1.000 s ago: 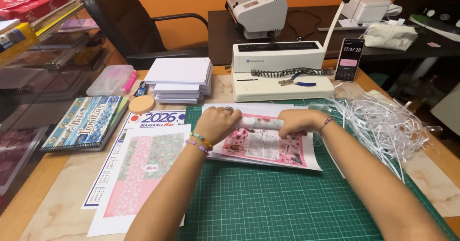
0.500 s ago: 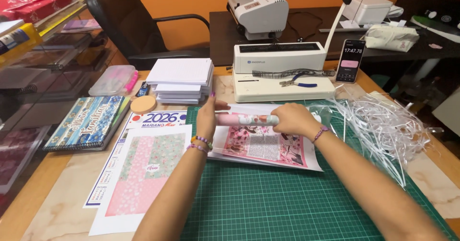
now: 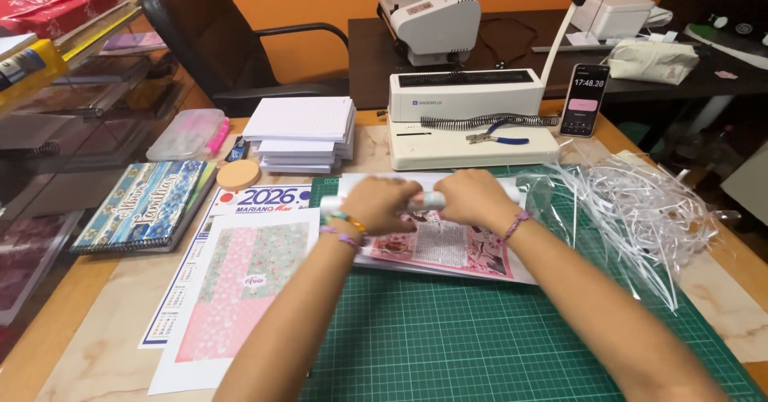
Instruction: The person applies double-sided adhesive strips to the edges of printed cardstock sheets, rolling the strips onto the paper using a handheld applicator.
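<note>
Head view: both hands meet over a pink printed sheet (image 3: 448,246) lying on the green cutting mat (image 3: 496,338). The left hand (image 3: 376,204) and right hand (image 3: 472,200) have their fingers clenched on a pale rolled tube (image 3: 424,200), blurred, held crosswise above the sheet's far edge, just in front of the white binding machine (image 3: 468,118).

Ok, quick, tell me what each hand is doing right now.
Left hand: closed on the left end of the roll.
Right hand: closed on the right end of the same roll, over the pink sheet.
</note>
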